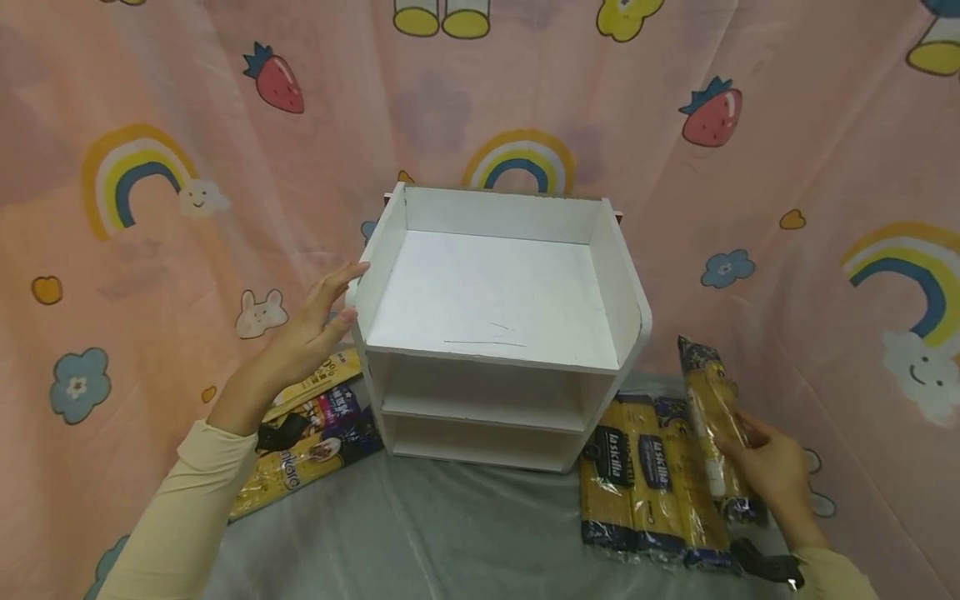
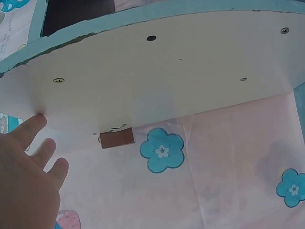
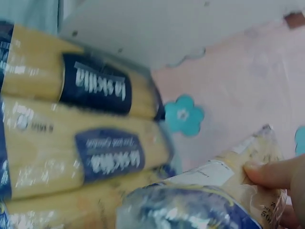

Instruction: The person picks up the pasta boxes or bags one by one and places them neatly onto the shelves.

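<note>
A small white shelf unit (image 1: 487, 292) with an open top tray and two lower compartments stands at the centre. My left hand (image 1: 311, 325) has its fingers spread and touches the unit's left side panel (image 2: 162, 71). On the right, my right hand (image 1: 772, 467) grips a pack of spaghetti (image 1: 708, 400), tilted above the other packs; in the right wrist view the thumb (image 3: 271, 174) presses its clear wrapper. Beside it, several yellow spaghetti packs (image 1: 648, 475) with dark blue labels lie side by side close to the unit's right side.
Yellow and dark packets (image 1: 315, 442) lie left of the unit, partly behind my left forearm. A grey-green cloth (image 1: 420, 525) covers the table. Behind hangs a pink curtain (image 1: 480, 92) printed with rainbows, strawberries and flowers.
</note>
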Demonstrator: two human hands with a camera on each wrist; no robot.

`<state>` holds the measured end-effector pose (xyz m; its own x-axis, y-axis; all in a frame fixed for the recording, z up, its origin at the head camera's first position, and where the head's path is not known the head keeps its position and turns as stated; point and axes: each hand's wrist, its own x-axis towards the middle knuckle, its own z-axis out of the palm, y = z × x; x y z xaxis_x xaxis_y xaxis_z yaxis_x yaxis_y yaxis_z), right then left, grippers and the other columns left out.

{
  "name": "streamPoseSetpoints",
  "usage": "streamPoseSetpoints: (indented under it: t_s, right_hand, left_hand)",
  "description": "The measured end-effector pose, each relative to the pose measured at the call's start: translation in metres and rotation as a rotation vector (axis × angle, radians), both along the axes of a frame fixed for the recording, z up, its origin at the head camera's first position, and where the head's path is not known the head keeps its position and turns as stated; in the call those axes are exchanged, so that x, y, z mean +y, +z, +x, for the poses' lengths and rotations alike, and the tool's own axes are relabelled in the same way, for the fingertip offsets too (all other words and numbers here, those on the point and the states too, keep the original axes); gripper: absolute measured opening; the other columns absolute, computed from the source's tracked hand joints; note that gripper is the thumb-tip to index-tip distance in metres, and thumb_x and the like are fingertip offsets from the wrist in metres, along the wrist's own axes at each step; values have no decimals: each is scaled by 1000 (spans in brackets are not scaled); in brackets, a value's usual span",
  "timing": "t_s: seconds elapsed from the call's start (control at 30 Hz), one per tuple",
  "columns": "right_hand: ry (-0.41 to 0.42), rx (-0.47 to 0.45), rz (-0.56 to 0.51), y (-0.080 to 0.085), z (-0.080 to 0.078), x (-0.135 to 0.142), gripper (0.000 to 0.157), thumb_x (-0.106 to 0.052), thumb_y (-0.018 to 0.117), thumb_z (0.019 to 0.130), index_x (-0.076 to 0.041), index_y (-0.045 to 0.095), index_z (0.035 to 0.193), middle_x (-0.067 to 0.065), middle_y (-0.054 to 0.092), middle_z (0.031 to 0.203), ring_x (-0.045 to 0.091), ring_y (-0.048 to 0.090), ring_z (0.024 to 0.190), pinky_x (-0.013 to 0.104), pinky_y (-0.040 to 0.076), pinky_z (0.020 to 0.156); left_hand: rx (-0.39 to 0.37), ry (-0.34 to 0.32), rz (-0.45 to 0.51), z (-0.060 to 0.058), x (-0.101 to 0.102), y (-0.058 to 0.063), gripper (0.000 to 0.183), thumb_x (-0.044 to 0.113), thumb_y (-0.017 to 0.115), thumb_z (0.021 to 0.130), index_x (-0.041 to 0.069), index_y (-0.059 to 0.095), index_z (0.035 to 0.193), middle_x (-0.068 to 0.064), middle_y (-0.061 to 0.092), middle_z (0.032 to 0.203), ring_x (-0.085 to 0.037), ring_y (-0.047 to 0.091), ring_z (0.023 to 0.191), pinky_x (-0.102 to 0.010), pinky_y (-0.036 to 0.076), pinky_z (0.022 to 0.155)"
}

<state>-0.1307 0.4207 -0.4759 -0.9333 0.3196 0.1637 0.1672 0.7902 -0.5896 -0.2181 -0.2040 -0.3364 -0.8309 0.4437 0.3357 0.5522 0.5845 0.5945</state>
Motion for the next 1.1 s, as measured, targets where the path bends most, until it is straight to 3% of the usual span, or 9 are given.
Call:
streamPoseSetpoints:
  t_s: [0.07,0.17,0.3,0.4,0.57,0.67,0.77,0.9,1.1]
  right_hand:
    - [-13,18,-18,9,-1,-7,63,-31,73,89,2,53,139,39,60,121,54,62,102,24,51,57]
    - [-31,50,-46,25,-3,-16,62,-30,75,88,-2,54,139,38,61,121,24,70,86,12,44,57]
    - [-36,108,-62,47,-8,-28,59,-28,77,86,-6,57,137,34,64,121,-20,46,76,3,38,59]
    - [-26,139,-78,62,-11,-35,59,-26,77,86,-7,57,138,33,64,121,-27,39,74,4,40,58]
    - [-5,127,-99,82,-14,-43,62,-31,76,87,-9,54,141,26,69,118,-26,45,71,14,47,52]
    - [9,126,-123,95,-15,-48,64,-35,76,87,-10,54,141,-5,74,99,-23,49,71,17,48,51]
    - [26,131,-194,109,-17,-55,64,-34,76,87,-10,55,142,-31,57,83,-10,49,52,23,45,43]
    - [46,126,-308,135,-23,-67,64,-29,77,87,-9,52,143,-32,59,72,7,46,37,27,41,36]
    - [47,78,-422,174,-31,-81,69,-28,78,85,-10,49,146,-30,63,70,-2,57,48,20,47,42]
  left_hand:
    - [0,-3,1,0,0,0,57,45,32,107,33,11,158,-10,3,168,-49,22,149,-77,22,110]
    - [0,-5,8,0,1,0,57,46,32,107,33,11,158,-10,3,168,-49,21,149,-77,22,111]
    - [3,0,12,1,0,0,57,47,32,106,34,11,158,-9,3,168,-49,21,149,-76,23,111]
    - [1,4,7,2,0,0,58,47,32,106,34,10,158,-9,2,168,-50,21,149,-77,23,110]
    - [2,5,-5,1,1,1,57,45,32,107,34,10,158,-11,3,168,-50,22,149,-77,23,110]
    - [3,7,-11,1,1,1,57,46,32,107,34,10,158,-11,3,167,-49,22,149,-78,23,110]
    - [4,6,-11,1,1,1,58,47,31,107,34,10,158,-11,3,168,-49,22,149,-78,22,110]
    - [6,6,-8,2,0,0,57,47,31,107,33,10,158,-11,3,168,-48,22,149,-77,22,110]
    - [9,9,-10,2,1,1,56,44,32,107,34,11,158,-10,3,168,-48,23,149,-77,23,110]
